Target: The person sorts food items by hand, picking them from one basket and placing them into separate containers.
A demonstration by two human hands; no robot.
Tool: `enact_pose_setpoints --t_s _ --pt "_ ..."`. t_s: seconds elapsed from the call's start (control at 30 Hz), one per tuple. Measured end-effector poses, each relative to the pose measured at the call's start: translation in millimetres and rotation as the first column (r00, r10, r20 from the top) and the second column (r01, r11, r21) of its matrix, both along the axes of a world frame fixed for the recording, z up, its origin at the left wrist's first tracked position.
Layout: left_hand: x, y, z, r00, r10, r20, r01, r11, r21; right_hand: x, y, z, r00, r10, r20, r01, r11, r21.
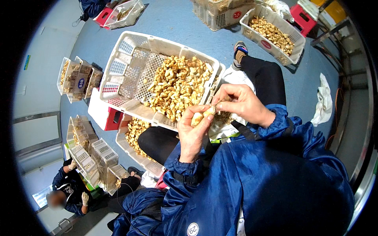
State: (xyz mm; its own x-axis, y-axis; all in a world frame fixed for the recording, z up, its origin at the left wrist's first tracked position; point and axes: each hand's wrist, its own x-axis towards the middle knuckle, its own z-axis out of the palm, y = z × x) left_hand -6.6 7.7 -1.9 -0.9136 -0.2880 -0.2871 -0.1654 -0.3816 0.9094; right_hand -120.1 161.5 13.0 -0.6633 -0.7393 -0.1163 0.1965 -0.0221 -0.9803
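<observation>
The left hand (191, 133) had its fingers clamped on a mushroom (198, 118), whose long axis seemed to slant up and rightward, toward the right hand (245, 107). The right thumb and forefinger were together at that end; what they pinched was hidden. So the mushroom lay between both hands, above the lap. Beyond, forward and leftward, the heap (177, 84) filled one side of the crate (136, 74), nearer the left hand.
</observation>
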Motion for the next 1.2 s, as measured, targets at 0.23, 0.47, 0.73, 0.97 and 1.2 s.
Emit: enact_pose_setpoints --t_s 0.23,0.47,0.73,0.97,1.2 --pt "1 3 2 0.999 -0.016 -0.043 0.011 0.993 -0.119 1 0 -7 0.983 0.017 -0.182 -0.028 0.998 -0.054" --pt "-2 7 -6 0.976 -0.073 -0.207 -0.037 0.874 -0.484 0 0 -9 0.972 0.022 -0.232 -0.035 0.998 -0.052" --pt "-2 5 -12 0.961 -0.112 -0.252 -0.084 0.752 -0.654 -1 -2 -11 0.983 0.040 -0.178 -0.046 0.999 -0.029" --pt "25 -22 19 0.988 -0.002 -0.151 -0.078 0.851 -0.519 -16 3 -18 0.996 0.067 0.063 -0.071 0.996 0.055" --pt "165 -161 26 0.725 0.685 -0.072 -0.613 0.593 -0.523 -17 11 -33 0.905 0.131 -0.404 -0.031 0.969 0.246"
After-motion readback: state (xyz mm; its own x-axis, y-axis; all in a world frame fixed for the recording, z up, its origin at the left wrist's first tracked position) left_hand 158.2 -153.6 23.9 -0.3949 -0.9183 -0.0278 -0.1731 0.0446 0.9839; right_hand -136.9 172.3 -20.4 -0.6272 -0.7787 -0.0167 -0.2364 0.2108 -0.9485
